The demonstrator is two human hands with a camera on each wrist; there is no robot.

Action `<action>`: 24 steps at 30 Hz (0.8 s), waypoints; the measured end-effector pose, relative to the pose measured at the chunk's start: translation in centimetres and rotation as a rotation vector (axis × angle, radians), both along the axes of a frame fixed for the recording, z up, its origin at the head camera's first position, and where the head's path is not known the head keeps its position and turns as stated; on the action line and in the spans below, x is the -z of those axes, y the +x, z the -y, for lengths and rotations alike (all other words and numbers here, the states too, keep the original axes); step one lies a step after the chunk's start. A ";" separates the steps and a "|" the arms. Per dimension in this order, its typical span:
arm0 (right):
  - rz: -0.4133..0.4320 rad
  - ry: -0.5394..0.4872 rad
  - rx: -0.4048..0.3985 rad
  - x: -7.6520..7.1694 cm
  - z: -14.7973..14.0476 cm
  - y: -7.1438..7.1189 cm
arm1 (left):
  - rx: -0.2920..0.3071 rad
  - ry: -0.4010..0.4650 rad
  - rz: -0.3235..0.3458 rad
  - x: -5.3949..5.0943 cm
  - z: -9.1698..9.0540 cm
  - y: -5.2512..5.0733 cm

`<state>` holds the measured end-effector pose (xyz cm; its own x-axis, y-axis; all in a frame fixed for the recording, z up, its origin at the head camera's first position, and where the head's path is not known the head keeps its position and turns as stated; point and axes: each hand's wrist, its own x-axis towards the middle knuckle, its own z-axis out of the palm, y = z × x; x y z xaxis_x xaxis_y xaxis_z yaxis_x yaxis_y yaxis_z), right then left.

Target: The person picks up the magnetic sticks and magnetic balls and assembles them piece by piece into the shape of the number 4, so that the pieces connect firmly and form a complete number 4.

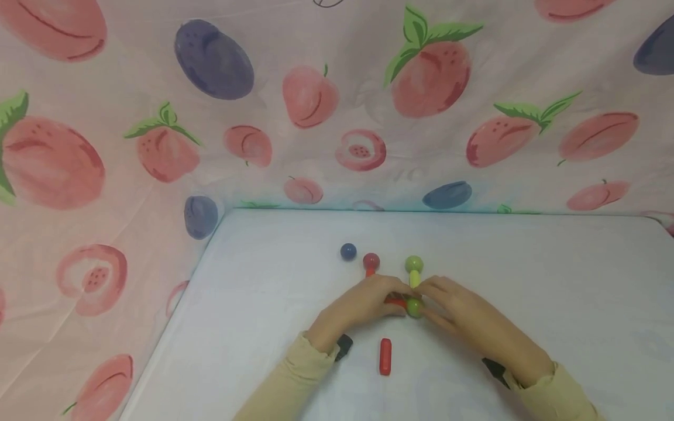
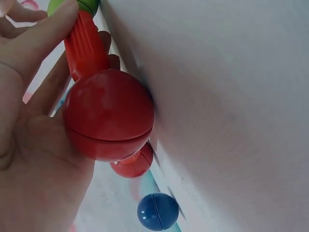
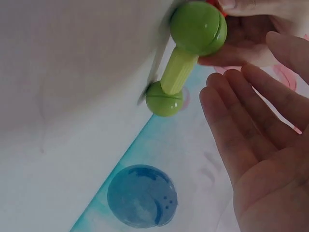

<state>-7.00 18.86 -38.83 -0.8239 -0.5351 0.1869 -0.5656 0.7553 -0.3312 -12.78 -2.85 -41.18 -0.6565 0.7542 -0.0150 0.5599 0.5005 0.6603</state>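
The left hand (image 1: 368,301) has its thumb and fingers around a red rod (image 2: 87,46), which joins a large red ball (image 2: 108,115) to a green ball (image 1: 414,307). From that green ball a yellow-green rod (image 3: 179,70) runs back to another green ball (image 1: 413,264). A second red ball (image 1: 371,261) with a red rod stands behind the left hand. Beside the green pieces is the right hand (image 1: 466,313); its fingers look extended and apart from them in the right wrist view (image 3: 265,145).
A blue ball (image 1: 348,252) lies behind and left of the joined pieces. Nearer the front, a loose red rod (image 1: 385,356) lies on the white table (image 1: 253,351). Fruit-patterned cloth (image 1: 358,99) hangs behind and on the left side.
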 end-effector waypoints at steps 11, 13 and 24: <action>0.121 -0.047 0.021 0.1 0.7 1.6 | 0.016 0.015 -0.005 0.2 -0.1 -0.1; 0.121 -0.052 0.021 0.2 1.0 1.8 | 0.015 0.013 -0.004 0.3 -0.1 -0.2; 0.169 -0.013 -0.044 1.2 2.3 2.8 | 0.017 -0.010 -0.032 0.4 -0.2 -0.2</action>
